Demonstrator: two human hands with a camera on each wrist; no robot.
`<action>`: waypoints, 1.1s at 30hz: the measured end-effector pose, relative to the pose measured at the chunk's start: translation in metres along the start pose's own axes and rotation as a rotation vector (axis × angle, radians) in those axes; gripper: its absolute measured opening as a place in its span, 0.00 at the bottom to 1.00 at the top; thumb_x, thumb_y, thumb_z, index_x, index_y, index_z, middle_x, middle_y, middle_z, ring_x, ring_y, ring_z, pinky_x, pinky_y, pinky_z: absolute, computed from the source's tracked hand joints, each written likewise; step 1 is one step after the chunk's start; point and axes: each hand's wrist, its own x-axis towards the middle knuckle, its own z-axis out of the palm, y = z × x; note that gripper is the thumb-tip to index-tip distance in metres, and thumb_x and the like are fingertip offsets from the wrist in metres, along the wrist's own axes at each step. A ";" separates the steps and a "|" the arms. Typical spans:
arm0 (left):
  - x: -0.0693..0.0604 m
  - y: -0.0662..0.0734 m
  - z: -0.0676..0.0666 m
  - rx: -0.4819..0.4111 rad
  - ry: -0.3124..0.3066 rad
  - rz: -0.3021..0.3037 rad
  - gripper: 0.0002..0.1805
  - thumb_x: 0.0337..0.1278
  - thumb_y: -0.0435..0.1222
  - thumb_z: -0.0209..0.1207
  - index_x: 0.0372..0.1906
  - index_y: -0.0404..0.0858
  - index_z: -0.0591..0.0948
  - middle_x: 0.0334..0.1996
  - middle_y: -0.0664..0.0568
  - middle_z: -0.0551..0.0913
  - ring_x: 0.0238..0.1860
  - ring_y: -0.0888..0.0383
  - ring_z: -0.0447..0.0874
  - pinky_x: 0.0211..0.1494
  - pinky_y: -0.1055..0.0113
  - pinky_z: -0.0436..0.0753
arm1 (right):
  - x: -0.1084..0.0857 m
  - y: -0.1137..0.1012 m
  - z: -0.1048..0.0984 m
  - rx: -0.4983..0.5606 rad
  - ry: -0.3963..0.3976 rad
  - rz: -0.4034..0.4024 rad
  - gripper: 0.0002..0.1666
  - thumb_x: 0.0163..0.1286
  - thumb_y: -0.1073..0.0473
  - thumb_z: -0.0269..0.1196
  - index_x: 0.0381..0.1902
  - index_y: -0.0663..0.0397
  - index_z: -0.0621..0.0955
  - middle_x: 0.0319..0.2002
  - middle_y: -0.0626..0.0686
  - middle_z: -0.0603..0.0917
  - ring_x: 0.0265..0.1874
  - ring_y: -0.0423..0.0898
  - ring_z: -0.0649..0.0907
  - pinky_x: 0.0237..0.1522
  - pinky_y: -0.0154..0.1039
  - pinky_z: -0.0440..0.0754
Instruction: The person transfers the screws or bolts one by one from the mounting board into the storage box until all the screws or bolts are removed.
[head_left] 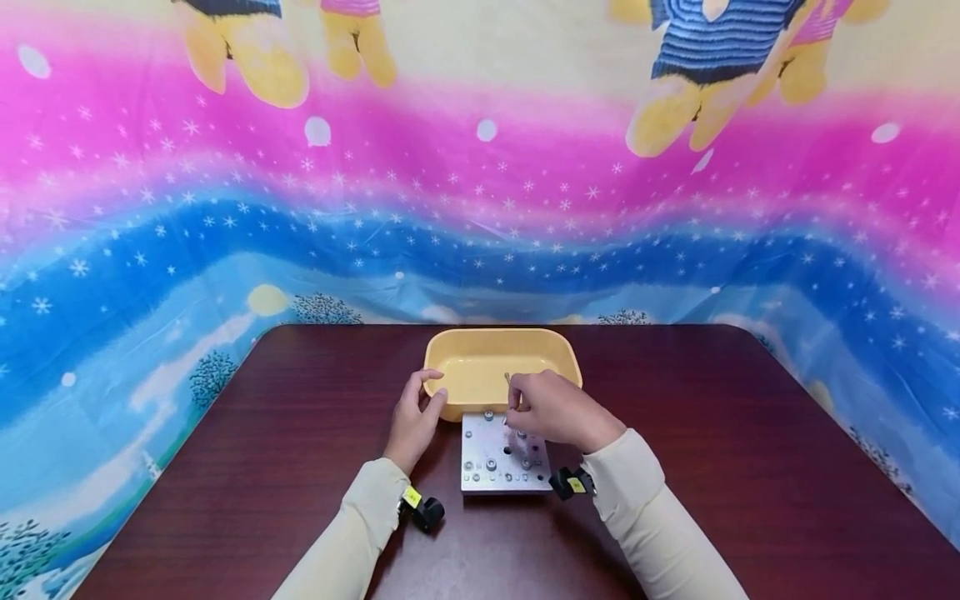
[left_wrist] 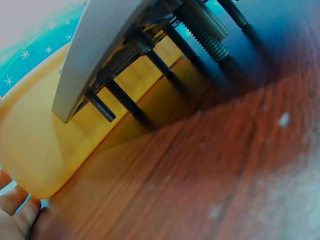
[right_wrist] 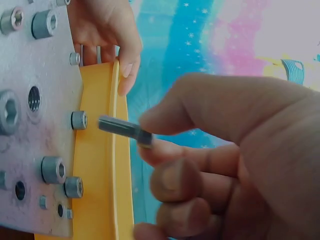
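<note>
With thumb and fingers my left hand [head_left: 417, 419] grips the left end of a yellow plastic tub [head_left: 501, 409]; its fingertips [left_wrist: 17, 212] show at the tub's corner in the left wrist view. Above the far part of a silver metal plate [head_left: 483, 450], my right hand [head_left: 561, 408] pinches a small metal rod [right_wrist: 119, 127]. Blur leaves its exact kind unclear, and fingers hide its upper part. The rod's free end points at the plate without touching it. Socket-head screws [right_wrist: 53, 170] stand in the plate, beside several bare holes [right_wrist: 34, 98].
Threaded shafts [left_wrist: 122, 97] stick out beneath the plate, which sits raised above the dark wooden table [head_left: 315, 433]. The tub stands directly behind the plate. A patterned cloth [head_left: 480, 192] hangs past the table's far edge. Each wrist wears a black camera [head_left: 427, 514].
</note>
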 end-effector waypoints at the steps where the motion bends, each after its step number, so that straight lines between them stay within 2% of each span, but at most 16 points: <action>1: 0.002 -0.006 0.001 0.000 0.002 0.005 0.17 0.64 0.32 0.56 0.57 0.36 0.74 0.57 0.42 0.73 0.49 0.48 0.74 0.53 0.57 0.73 | 0.000 0.001 0.000 0.000 0.025 0.007 0.05 0.61 0.57 0.64 0.28 0.48 0.77 0.16 0.45 0.74 0.14 0.38 0.73 0.21 0.35 0.72; 3: 0.005 -0.017 0.002 0.003 0.005 0.006 0.17 0.64 0.34 0.56 0.57 0.39 0.75 0.57 0.45 0.74 0.49 0.50 0.74 0.52 0.58 0.73 | 0.001 0.002 -0.002 0.000 0.074 0.024 0.05 0.61 0.57 0.64 0.29 0.48 0.77 0.15 0.45 0.73 0.12 0.38 0.71 0.19 0.36 0.70; 5: 0.007 -0.021 0.002 -0.001 0.007 0.012 0.16 0.64 0.35 0.57 0.56 0.42 0.75 0.57 0.47 0.74 0.49 0.52 0.74 0.52 0.59 0.73 | 0.002 0.003 -0.002 -0.001 0.116 0.048 0.04 0.60 0.57 0.64 0.30 0.48 0.78 0.15 0.45 0.72 0.12 0.38 0.70 0.19 0.36 0.69; 11: 0.007 -0.023 0.002 -0.008 0.002 0.022 0.15 0.64 0.36 0.57 0.55 0.45 0.75 0.59 0.50 0.74 0.51 0.54 0.75 0.54 0.60 0.74 | 0.002 0.004 -0.002 0.009 0.207 0.109 0.06 0.61 0.55 0.64 0.33 0.49 0.79 0.15 0.45 0.73 0.13 0.40 0.72 0.18 0.37 0.70; 16: 0.007 -0.023 0.002 -0.004 0.002 0.019 0.14 0.64 0.37 0.56 0.54 0.47 0.75 0.58 0.51 0.74 0.51 0.54 0.76 0.52 0.62 0.75 | 0.003 0.004 -0.003 0.011 0.275 0.147 0.07 0.62 0.55 0.63 0.33 0.52 0.79 0.13 0.46 0.73 0.13 0.42 0.72 0.16 0.38 0.70; 21: 0.006 -0.023 0.002 -0.003 0.004 0.019 0.15 0.63 0.36 0.57 0.54 0.45 0.75 0.58 0.50 0.74 0.50 0.54 0.76 0.51 0.62 0.75 | 0.003 0.007 -0.004 -0.002 0.291 0.182 0.07 0.62 0.55 0.64 0.34 0.52 0.80 0.14 0.47 0.73 0.14 0.42 0.72 0.17 0.38 0.70; 28: 0.007 -0.024 0.002 0.001 0.003 0.020 0.15 0.64 0.37 0.57 0.54 0.46 0.75 0.58 0.50 0.74 0.52 0.55 0.75 0.54 0.59 0.74 | 0.007 0.014 -0.001 -0.016 0.315 0.188 0.08 0.63 0.55 0.64 0.35 0.52 0.79 0.15 0.46 0.74 0.14 0.42 0.73 0.18 0.38 0.70; 33: 0.007 -0.023 0.002 -0.006 0.009 0.031 0.15 0.63 0.36 0.57 0.54 0.45 0.76 0.58 0.50 0.74 0.49 0.55 0.76 0.52 0.60 0.75 | 0.010 0.020 0.003 -0.006 0.328 0.203 0.07 0.64 0.56 0.63 0.35 0.52 0.79 0.14 0.47 0.74 0.13 0.42 0.72 0.17 0.38 0.69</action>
